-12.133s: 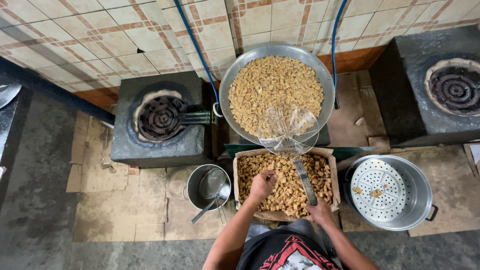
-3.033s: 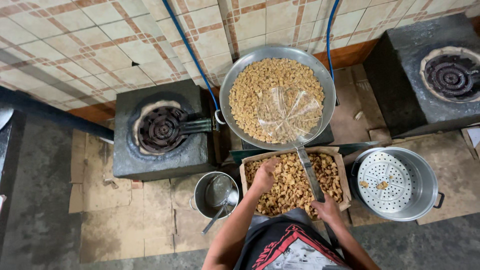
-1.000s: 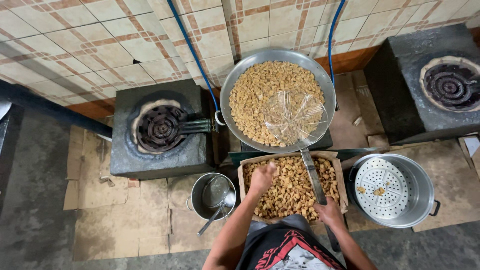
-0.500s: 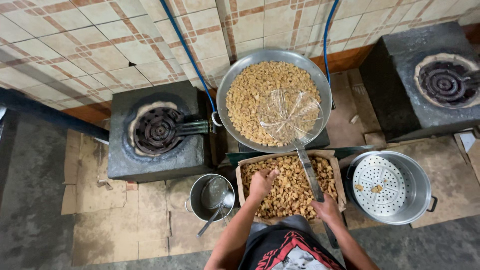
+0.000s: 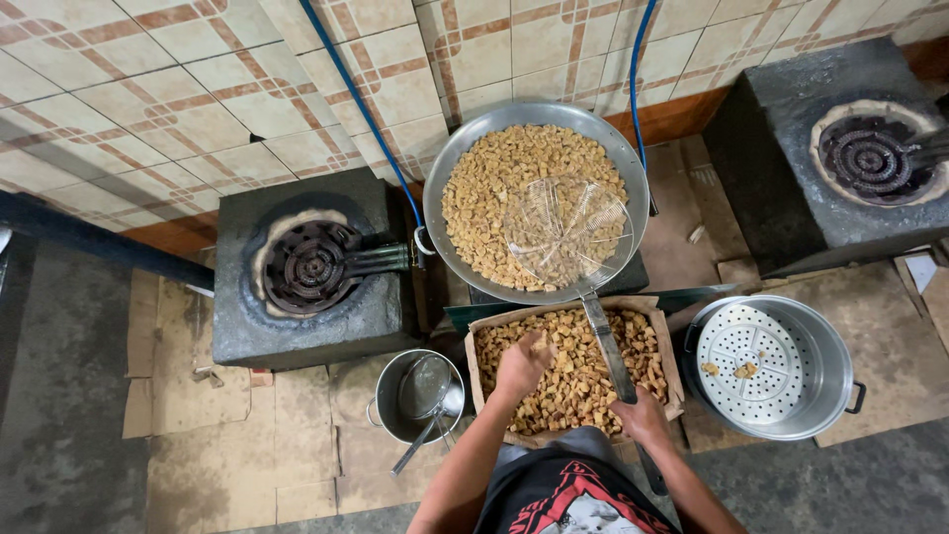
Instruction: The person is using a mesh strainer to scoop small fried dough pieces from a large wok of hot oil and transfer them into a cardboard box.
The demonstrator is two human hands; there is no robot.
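A big metal wok (image 5: 450,188) full of golden fried pieces sits on a burner ahead of me. My right hand (image 5: 641,415) grips the long handle of a wire skimmer (image 5: 565,229), whose mesh bowl rests over the pieces in the wok. Below the wok a paper-lined cardboard box (image 5: 473,351) holds more fried pieces. My left hand (image 5: 518,363) is down in that box, fingers closed on a few pieces.
A dark gas burner block (image 5: 311,267) stands at left, another burner block (image 5: 840,148) at right. A small steel pot (image 5: 388,405) with a ladle sits beside the box. A large pot with a perforated strainer plate (image 5: 766,361) is at right. Tiled wall and hoses lie behind.
The skimmer has shifted a little over the wok. My left hand stays in the box among the fried pieces. The view has drifted slightly.
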